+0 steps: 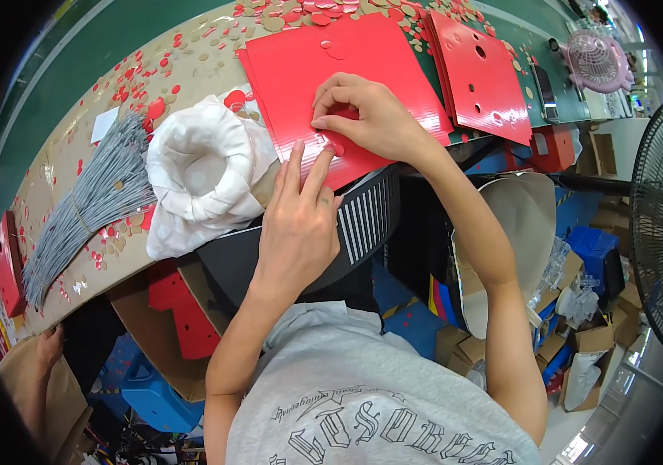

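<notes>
A stack of flat red card sheets (347,70) lies on the workbench in front of me. My right hand (366,116) rests on the top sheet, its fingertips pinched at a small punched spot near the sheet's near edge. My left hand (300,213) lies at that same near edge, two fingers stretched out and pressing the card beside my right fingertips. Neither hand lifts the sheet off the stack.
A second pile of red sheets with holes (482,74) lies to the right. A white cloth bag (200,174) and a bundle of grey cords (87,205) sit to the left. Red and tan punched discs (153,74) litter the bench. A standing fan (661,225) is at right. Another person's hand (49,345) shows at lower left.
</notes>
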`<state>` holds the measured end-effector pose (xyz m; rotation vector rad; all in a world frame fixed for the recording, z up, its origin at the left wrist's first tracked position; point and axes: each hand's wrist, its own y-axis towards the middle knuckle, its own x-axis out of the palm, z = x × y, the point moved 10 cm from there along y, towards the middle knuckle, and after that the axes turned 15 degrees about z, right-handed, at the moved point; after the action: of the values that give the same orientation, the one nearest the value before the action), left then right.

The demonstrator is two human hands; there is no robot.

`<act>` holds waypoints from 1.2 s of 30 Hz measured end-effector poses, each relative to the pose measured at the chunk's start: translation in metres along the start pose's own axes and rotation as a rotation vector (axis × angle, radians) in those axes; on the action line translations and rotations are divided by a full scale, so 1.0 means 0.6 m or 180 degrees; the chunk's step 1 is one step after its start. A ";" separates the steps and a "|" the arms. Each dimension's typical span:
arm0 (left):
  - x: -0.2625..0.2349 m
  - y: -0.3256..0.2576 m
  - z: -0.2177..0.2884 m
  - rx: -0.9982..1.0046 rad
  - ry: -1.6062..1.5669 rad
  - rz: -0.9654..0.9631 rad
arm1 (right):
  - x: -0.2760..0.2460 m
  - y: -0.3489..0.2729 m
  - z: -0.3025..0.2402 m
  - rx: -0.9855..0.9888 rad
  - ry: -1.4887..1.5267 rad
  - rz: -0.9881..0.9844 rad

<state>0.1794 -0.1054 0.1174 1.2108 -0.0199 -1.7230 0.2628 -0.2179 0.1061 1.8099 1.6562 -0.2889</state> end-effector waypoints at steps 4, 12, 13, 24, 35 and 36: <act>0.000 0.001 0.004 -0.0060 -0.0088 0.0065 | -0.002 -0.005 -0.005 -0.0084 -0.0283 0.0134; 0.002 -0.001 0.009 0.0073 -0.0035 0.0090 | -0.059 -0.002 0.004 -0.0883 -0.1760 0.0839; 0.002 -0.002 0.009 0.0052 -0.0048 0.0072 | -0.064 0.002 0.017 -0.0855 -0.1978 0.0793; -0.003 0.005 0.005 0.0042 -0.0157 0.0189 | -0.070 0.049 0.025 -0.0690 -0.2323 0.0757; -0.006 -0.003 0.004 0.0016 -0.0240 0.0190 | -0.062 0.085 0.037 -0.0848 -0.2292 0.1266; -0.006 -0.005 0.002 -0.0020 -0.0259 0.0177 | -0.062 0.091 0.045 -0.0814 -0.2199 0.1201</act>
<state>0.1767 -0.1020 0.1188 1.1248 -0.0960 -1.7216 0.3151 -0.2631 0.1242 1.5437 0.8182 -0.4466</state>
